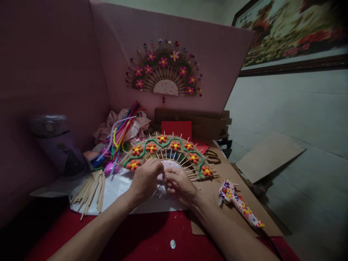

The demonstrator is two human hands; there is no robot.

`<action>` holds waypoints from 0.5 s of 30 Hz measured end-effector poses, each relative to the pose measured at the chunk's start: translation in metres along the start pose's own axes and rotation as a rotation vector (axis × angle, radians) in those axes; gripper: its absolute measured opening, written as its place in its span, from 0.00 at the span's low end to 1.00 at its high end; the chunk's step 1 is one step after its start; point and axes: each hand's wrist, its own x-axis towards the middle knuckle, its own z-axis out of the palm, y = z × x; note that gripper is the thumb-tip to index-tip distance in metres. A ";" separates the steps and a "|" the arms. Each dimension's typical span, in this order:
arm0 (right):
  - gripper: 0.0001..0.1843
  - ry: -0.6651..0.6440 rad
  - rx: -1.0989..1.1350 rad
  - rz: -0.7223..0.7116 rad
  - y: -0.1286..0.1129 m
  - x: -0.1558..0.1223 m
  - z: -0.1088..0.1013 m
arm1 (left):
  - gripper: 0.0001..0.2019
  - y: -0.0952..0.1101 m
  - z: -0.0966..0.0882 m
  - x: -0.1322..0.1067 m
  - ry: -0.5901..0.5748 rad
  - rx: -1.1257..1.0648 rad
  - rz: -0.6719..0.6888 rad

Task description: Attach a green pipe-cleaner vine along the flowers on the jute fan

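Observation:
A fan-shaped craft piece (174,152) made of wooden sticks, brown twine, a green wavy cord and orange flowers lies on white paper (119,186). My left hand (145,177) and my right hand (178,183) meet at the fan's pale centre, fingers curled and pinched together. What they pinch is too small to make out. Both hands rest against the fan's lower edge.
A finished fan with pink flowers (164,70) hangs on the pink board behind. Loose wooden sticks (91,190) lie at left, coloured pipe cleaners (122,132) behind them, a purple bottle (58,145) far left. A patterned glue gun (239,203) lies on cardboard at right.

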 end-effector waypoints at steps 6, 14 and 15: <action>0.08 -0.004 0.059 0.117 0.001 0.001 -0.001 | 0.09 0.003 -0.007 0.004 -0.102 0.224 0.204; 0.06 -0.074 0.106 0.013 -0.001 -0.002 0.001 | 0.07 0.001 -0.004 0.003 0.041 -0.240 -0.015; 0.07 -0.081 0.114 0.004 -0.001 -0.003 0.001 | 0.05 0.000 -0.002 0.003 0.043 -0.388 -0.096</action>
